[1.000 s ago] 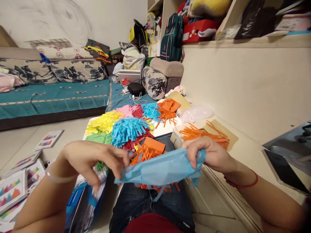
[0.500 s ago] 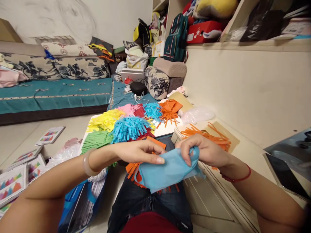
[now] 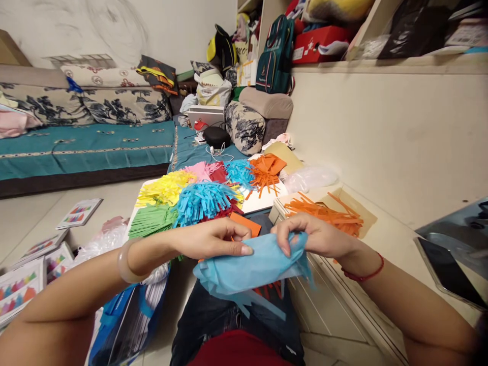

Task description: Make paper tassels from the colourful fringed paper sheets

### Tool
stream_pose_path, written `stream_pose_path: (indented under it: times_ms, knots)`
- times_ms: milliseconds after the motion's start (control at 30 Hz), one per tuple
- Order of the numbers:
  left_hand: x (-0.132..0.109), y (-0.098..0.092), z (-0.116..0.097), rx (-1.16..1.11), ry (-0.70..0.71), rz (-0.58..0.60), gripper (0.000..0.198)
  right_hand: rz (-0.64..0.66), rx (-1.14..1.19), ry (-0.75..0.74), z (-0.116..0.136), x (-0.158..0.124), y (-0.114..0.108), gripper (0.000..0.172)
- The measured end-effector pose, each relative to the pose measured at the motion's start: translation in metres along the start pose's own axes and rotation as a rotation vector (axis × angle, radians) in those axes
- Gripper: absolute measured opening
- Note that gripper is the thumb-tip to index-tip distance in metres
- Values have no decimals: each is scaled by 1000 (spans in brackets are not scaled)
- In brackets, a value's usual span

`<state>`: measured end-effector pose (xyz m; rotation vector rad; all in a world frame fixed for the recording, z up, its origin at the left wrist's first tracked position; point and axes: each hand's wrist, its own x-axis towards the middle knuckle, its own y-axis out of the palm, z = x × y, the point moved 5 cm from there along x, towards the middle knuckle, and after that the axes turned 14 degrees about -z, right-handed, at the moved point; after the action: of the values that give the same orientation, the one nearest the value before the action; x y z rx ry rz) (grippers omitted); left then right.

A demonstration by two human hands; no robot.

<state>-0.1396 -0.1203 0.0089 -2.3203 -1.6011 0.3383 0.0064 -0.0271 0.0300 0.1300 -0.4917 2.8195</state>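
Both hands hold a folded piece of light blue tissue paper above the lap, with loose strips hanging from its underside. My left hand pinches its upper left part between thumb and fingers. At the right end, my right hand has its fingers closed on the same paper. Orange paper lies behind and partly under the blue piece. Beyond the hands, a fringed blue bundle rests among yellow, green, pink and red fringed paper on a white board.
Orange strips lie on the cabinet top to the right, with a phone nearer me. A blue bag stands at lower left. Printed packets are on the floor. A teal-covered sofa is behind.
The blue paper has shifted slightly left and turned, and loose strips now hang below it. Both hands have moved a little left, still gripping it.
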Motion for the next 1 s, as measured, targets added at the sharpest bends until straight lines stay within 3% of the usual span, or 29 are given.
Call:
stream_pose_path:
  times_ms: [33, 100, 200, 267, 367, 400, 467, 533, 600, 667, 733, 867, 1000]
  knots:
    - [-2, -2, -3, 83, 26, -27, 34, 63, -92, -17, 4, -4, -6, 16]
    - [-5, -7, -10, 287, 106, -107, 28, 131, -332, -73, 14, -9, -18, 49]
    - [-8, -8, -21, 594, 205, -219, 20, -48, -698, -191, 28, -4, -21, 75]
    - [-9, -6, -25, 740, 229, -267, 19, -183, -854, -257, 30, 5, -7, 67]
    - [-11, -7, -25, 823, 198, -286, 21, -204, -960, -261, 24, 19, 18, 24]
    - [-12, -8, -23, 808, 175, -266, 22, -180, -956, -224, 21, 22, 21, 29]
    - [-13, -12, -19, 716, 128, -199, 26, -144, -905, -128, 19, 25, 18, 48]
    - [-13, -15, -17, 555, 103, -129, 28, -205, -854, -122, 24, 25, 10, 45]
    - [-10, -19, -13, 373, 68, -83, 29, -287, -838, -269, 36, 21, 10, 36]
    - [-7, -22, -7, 186, -4, -74, 28, -286, -845, -462, 45, 13, 23, 52]
    - [-6, -22, 3, -12, -119, -83, 26, -272, -882, -586, 46, 4, 38, 47]
    - [-9, -19, 19, -377, -292, -125, 26, -403, -992, -733, 37, -11, 53, 35]
    - [-11, -14, 23, -529, -354, -176, 26, -494, -1022, -801, 29, -15, 55, 35]
